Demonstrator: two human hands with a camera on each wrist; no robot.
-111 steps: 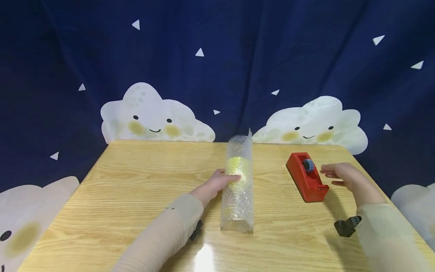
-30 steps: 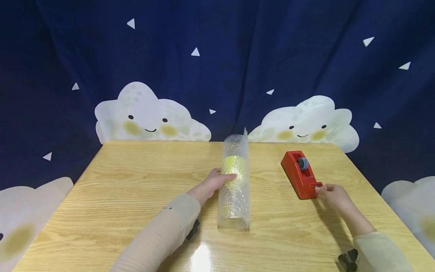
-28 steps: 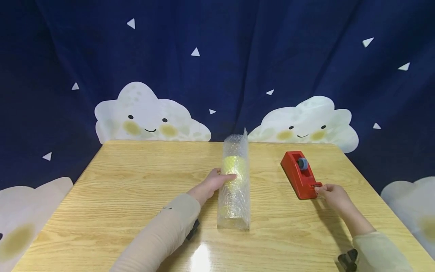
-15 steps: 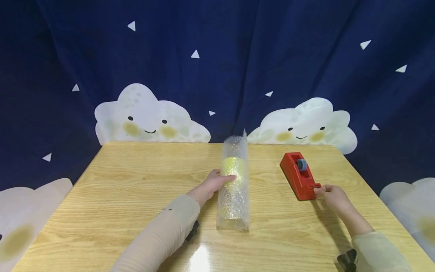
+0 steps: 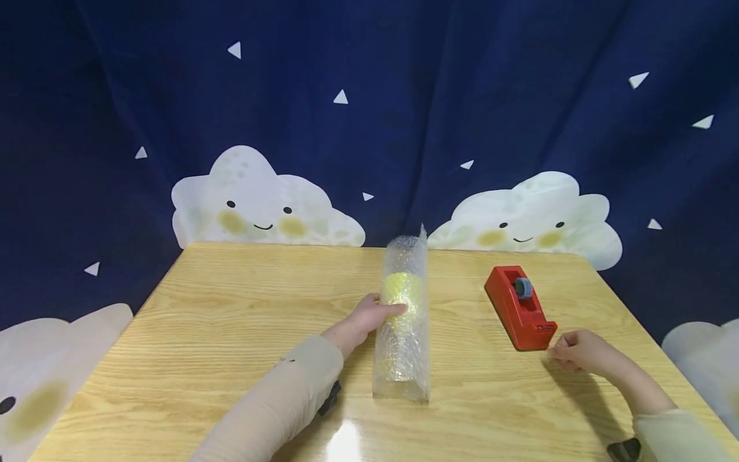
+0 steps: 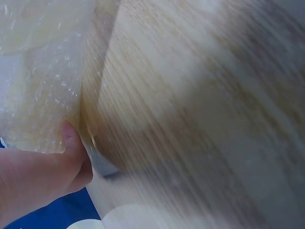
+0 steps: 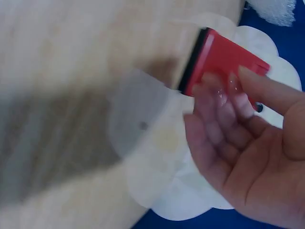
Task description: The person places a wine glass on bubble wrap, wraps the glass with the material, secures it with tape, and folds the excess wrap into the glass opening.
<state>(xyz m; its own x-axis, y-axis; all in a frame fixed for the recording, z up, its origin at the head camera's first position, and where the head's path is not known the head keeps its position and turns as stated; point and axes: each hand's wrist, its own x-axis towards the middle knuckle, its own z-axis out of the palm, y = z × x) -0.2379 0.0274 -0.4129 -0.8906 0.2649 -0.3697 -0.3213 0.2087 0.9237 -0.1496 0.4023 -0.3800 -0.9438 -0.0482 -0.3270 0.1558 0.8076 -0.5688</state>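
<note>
A roll of bubble wrap point(image 5: 402, 333) with a yellow object inside lies lengthwise at the table's middle. My left hand point(image 5: 372, 314) rests against its left side, fingers straight on the wrap. In the left wrist view the thumb point(image 6: 71, 140) touches the bubble wrap point(image 6: 38, 90). A red tape dispenser point(image 5: 519, 308) stands to the right. My right hand point(image 5: 577, 351) is just in front of its near end, fingers curled. In the blurred right wrist view a glossy strip of clear tape point(image 7: 221, 95) lies across the fingertips under the thumb, with the dispenser point(image 7: 224, 59) behind it.
The wooden table point(image 5: 219, 321) is backed by a dark blue curtain with cloud figures point(image 5: 260, 205). Its right edge is close to my right forearm. A black wrist strap point(image 5: 330, 398) shows under my left sleeve.
My right hand has drawn back from the dispenser's cutter toward the near edge of the table. The left hand and the roll have stayed put.
</note>
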